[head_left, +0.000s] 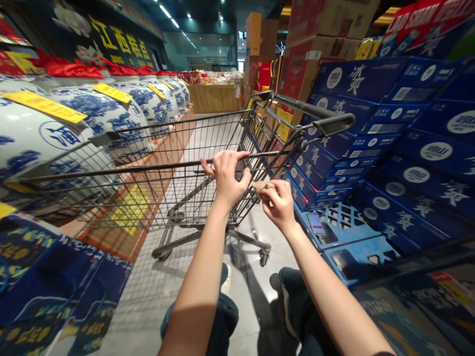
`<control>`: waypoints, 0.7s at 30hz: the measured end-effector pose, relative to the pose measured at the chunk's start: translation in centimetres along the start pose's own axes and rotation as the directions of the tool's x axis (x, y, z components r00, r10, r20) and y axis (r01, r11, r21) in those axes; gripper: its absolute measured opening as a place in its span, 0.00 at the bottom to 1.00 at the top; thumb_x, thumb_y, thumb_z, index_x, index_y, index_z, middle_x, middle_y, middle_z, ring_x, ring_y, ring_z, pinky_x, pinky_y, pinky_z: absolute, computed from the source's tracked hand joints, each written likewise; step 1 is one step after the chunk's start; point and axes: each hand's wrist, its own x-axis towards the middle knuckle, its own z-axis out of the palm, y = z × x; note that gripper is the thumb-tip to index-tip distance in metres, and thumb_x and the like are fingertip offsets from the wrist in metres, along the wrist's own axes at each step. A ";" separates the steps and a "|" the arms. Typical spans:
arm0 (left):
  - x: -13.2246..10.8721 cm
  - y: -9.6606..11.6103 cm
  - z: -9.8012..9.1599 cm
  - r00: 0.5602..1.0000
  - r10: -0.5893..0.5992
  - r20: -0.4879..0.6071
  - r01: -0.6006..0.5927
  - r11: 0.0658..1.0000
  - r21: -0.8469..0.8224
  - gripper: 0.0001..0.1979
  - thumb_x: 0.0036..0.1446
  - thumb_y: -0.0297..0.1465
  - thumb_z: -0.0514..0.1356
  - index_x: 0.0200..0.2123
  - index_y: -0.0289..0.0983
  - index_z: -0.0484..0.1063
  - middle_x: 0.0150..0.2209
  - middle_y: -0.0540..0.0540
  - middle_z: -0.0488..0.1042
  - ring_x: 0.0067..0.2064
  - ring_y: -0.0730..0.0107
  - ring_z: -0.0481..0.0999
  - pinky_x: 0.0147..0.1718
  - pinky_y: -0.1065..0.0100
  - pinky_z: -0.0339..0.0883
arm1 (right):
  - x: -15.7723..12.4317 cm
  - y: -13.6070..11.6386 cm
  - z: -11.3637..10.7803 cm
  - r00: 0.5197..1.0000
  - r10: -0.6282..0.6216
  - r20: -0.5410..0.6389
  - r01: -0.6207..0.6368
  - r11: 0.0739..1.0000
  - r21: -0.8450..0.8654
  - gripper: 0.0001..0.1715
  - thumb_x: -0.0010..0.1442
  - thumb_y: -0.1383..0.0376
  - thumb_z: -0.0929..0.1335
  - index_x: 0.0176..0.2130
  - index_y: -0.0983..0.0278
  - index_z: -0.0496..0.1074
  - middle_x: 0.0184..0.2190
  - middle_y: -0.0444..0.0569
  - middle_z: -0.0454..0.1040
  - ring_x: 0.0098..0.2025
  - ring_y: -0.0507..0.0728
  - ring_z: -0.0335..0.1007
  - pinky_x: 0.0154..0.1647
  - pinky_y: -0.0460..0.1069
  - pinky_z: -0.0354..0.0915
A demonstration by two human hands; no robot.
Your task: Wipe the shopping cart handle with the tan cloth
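A grey wire shopping cart (144, 170) stands side-on in front of me. My left hand (228, 173) holds its near top rail, fingers over the bar and thumb apart on the near side. Just right of it, my right hand (278, 200) is closed in a pinch on a small tan cloth (261, 186), close beside the cart's rail. Part of the cloth is hidden by the fingers. The cart's dark push handle (315, 112) rises at the right, beyond both hands and touched by neither. Bare wire mesh shows in the basket.
Blue-and-white jars (129, 106) with red cloth tops line a ledge on the left. Stacked blue cartons (345, 118) rise at the right. A phone (315, 223) lies on a blue plastic crate (356, 247). Blue gift bags (63, 287) stand at the lower left.
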 end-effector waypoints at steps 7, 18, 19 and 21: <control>-0.4 0.2 -0.7 1.000 -0.012 0.007 0.012 0.999 0.045 0.18 0.60 0.31 0.59 0.53 0.45 0.76 0.49 0.45 0.76 0.60 0.49 0.67 0.69 0.43 0.53 | 1.0 2.3 -0.8 0.980 0.084 -0.180 -0.093 0.995 -0.043 0.11 0.61 0.70 0.71 0.43 0.58 0.79 0.47 0.54 0.73 0.51 0.63 0.72 0.52 0.62 0.72; -0.7 0.4 -1.5 1.000 0.012 0.021 -0.013 0.998 0.054 0.18 0.60 0.31 0.58 0.53 0.44 0.76 0.49 0.45 0.76 0.60 0.50 0.67 0.69 0.42 0.54 | 2.2 1.9 -2.3 0.955 0.081 -0.285 -0.085 0.996 0.000 0.19 0.58 0.73 0.69 0.48 0.58 0.78 0.49 0.53 0.70 0.52 0.63 0.73 0.55 0.61 0.73; -0.8 0.5 -1.5 1.000 0.010 0.021 -0.011 0.998 0.055 0.18 0.60 0.31 0.58 0.53 0.45 0.76 0.49 0.45 0.76 0.60 0.50 0.67 0.69 0.42 0.54 | 1.9 1.9 -2.0 0.959 0.080 -0.273 -0.088 0.996 -0.016 0.19 0.58 0.73 0.69 0.47 0.59 0.78 0.49 0.54 0.70 0.52 0.63 0.72 0.54 0.61 0.73; -0.8 0.6 -1.6 1.000 -0.002 0.029 0.000 0.998 0.057 0.19 0.60 0.31 0.57 0.54 0.45 0.76 0.50 0.45 0.76 0.61 0.50 0.67 0.70 0.42 0.53 | 0.6 1.3 -1.1 0.983 0.069 -0.171 -0.079 0.995 -0.053 0.16 0.56 0.74 0.68 0.43 0.60 0.77 0.46 0.54 0.71 0.48 0.62 0.72 0.49 0.59 0.73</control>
